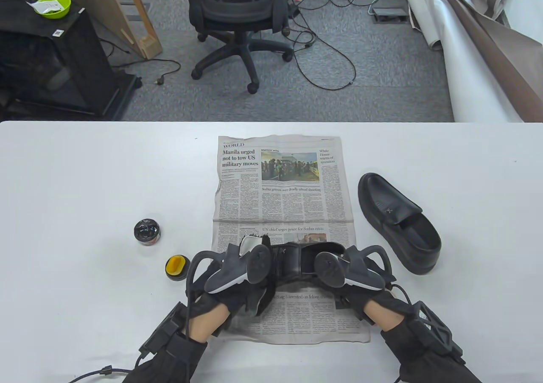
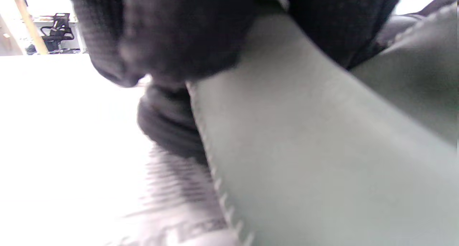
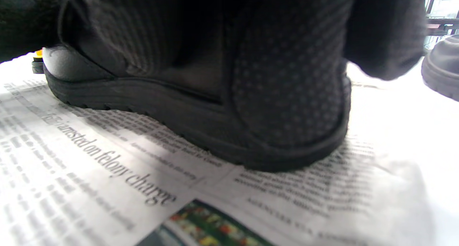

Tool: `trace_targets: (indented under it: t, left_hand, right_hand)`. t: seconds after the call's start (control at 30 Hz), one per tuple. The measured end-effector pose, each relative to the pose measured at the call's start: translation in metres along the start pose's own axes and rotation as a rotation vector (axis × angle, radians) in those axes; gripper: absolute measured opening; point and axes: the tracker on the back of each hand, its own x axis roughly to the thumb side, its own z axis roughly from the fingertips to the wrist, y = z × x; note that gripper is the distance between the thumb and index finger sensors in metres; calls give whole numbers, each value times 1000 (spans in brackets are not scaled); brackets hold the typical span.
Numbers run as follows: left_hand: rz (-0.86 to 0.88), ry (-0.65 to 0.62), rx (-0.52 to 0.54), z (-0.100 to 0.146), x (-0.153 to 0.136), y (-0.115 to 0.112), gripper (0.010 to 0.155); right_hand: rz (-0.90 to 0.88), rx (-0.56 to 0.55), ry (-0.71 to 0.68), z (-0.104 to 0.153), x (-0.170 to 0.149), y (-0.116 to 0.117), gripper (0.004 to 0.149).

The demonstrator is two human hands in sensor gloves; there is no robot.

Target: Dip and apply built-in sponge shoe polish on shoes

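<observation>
So there's a black slip-on shoe (image 1: 297, 262) sitting on the near half of a spread newspaper (image 1: 282, 188) on the white counter (image 1: 85, 179), lying crosswise, opening facing up. It's matte black leather with a chunky ribbed sole, and the right wrist view shows that sole flat on the newsprint. The left hand (image 1: 231, 272) is clamped on the shoe's left end and the right hand (image 1: 352, 272) wraps the right end, fingers curled around it on both sides.

The matching shoe (image 1: 396, 222) lies off the paper to the right, toe pointing far-left, well apart from the hands. Left of the paper there's an open polish tin (image 1: 147, 231), dark and shiny inside, and just nearer, the lid with its yellow sponge (image 1: 176, 266) facing up. Neither is touched. Trackers hide most of the fingers from above. An office chair (image 1: 237, 14) stands on the floor beyond.
</observation>
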Motion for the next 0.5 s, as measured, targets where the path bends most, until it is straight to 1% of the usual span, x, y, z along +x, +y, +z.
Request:
trace_targets:
  t: [0.1,0.23,0.37,0.47,0.5]
  left_hand:
    - [9,34,-36,-1,-12,1,59]
    - [-36,82,-70,-1,-25,4,59]
    - [1,102,-120,-2,-44,7,58]
    - [-25,113,-123,1,-58,17,58]
    - [-36,128,-90,4,-67,23,58]
  right_hand:
    - [-1,0,3,0,0,0,44]
    - [-1,0,4,0,0,0,44]
    - [-2,0,1,0,0,0,44]
    - [-5,0,-4,0,-1,1,44]
    - [-5,0,-8,0,-1,1,44]
